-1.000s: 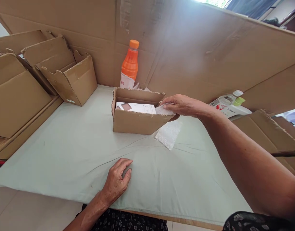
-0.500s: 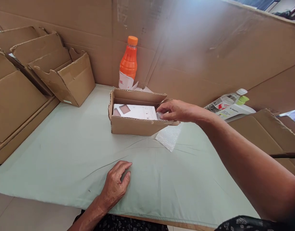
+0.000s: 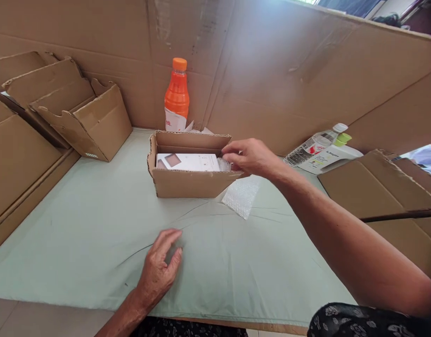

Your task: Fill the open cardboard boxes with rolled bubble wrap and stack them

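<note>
At the centre of the frame an open box (image 3: 187,182) sat on the green cloth (image 3: 96,224), a white carton (image 3: 189,162) inside it. The right hand (image 3: 250,157) reached over the box's right end, fingertips pinched on a clear wrap (image 3: 224,164) beside the carton. The left hand (image 3: 157,274) rested low on the cloth, fingers loosely spread, holding nothing. A bubble-wrap piece (image 3: 241,196) lay just right of the box; an orange bottle (image 3: 176,96) stood behind.

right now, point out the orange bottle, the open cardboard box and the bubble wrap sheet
orange bottle (image 3: 176,96), head view, on its orange body
open cardboard box (image 3: 187,183), head view, on its front wall
bubble wrap sheet (image 3: 241,199), head view, on its middle
</note>
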Available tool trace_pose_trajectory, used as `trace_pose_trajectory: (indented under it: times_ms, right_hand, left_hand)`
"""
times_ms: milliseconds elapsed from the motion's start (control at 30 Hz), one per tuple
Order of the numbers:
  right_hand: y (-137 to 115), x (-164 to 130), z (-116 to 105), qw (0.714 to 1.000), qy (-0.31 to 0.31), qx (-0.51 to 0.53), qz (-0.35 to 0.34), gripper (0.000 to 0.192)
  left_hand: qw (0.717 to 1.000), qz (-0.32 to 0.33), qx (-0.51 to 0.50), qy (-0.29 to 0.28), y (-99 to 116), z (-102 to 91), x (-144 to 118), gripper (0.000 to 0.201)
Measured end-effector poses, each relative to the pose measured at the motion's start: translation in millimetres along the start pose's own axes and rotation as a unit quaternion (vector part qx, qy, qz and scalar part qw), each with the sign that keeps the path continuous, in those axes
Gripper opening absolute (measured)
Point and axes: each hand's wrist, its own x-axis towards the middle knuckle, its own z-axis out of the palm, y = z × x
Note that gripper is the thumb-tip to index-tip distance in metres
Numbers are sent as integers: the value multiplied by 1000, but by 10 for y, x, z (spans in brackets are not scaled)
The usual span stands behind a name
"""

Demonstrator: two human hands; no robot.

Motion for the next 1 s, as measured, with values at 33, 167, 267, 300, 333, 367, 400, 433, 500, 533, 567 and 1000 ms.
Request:
trace_pose_trajectory:
  times_ms: [33, 167, 267, 300, 333, 367, 400, 433, 500, 533, 567, 1000]
  right_hand:
    - [25, -113, -49, 997, 67, 22, -4, 18]
    - [322, -670, 43, 943, 323, 82, 1, 17]
    - [588, -905, 493, 935, 309, 172, 38, 19]
    - [628, -912, 669, 939, 280, 194, 42, 27]
    - [634, -888, 830, 945, 246, 212, 39, 36]
    - [612, -840, 962, 951, 210, 225, 31, 45]
    - [571, -782, 1055, 955, 180, 235, 22, 51]
    - [524, -730, 1107, 957, 158, 244, 17, 54]
    - [453, -705, 1111, 957, 141, 253, 21, 54]
    - [442, -753, 1086, 956, 149, 253, 28, 52]
    - [450, -844, 1062, 953, 166, 249, 37, 50]
    - [492, -2053, 1613, 962, 161, 211, -66, 73]
  left_hand:
    - [1000, -20, 7, 21, 15, -79, 74, 31]
    - [988, -109, -22, 106, 5, -362, 483, 47]
    - [981, -134, -72, 122, -84, -404, 791, 64]
    - [980, -132, -91, 118, -116, -378, 879, 67]
    - [980, -125, -109, 112, -141, -336, 959, 68]
    - [979, -118, -126, 106, -156, -283, 1032, 68]
    - [978, -114, -141, 101, -155, -223, 1097, 68]
    - [977, -111, -153, 99, -138, -161, 1151, 67]
    - [974, -109, -170, 103, -53, -42, 1218, 68]
    - [973, -107, -176, 100, 9, 8, 1220, 68]
    - [974, -105, -181, 90, 78, 48, 1196, 67]
    - [963, -220, -108, 115, 183, -641, -133, 56]
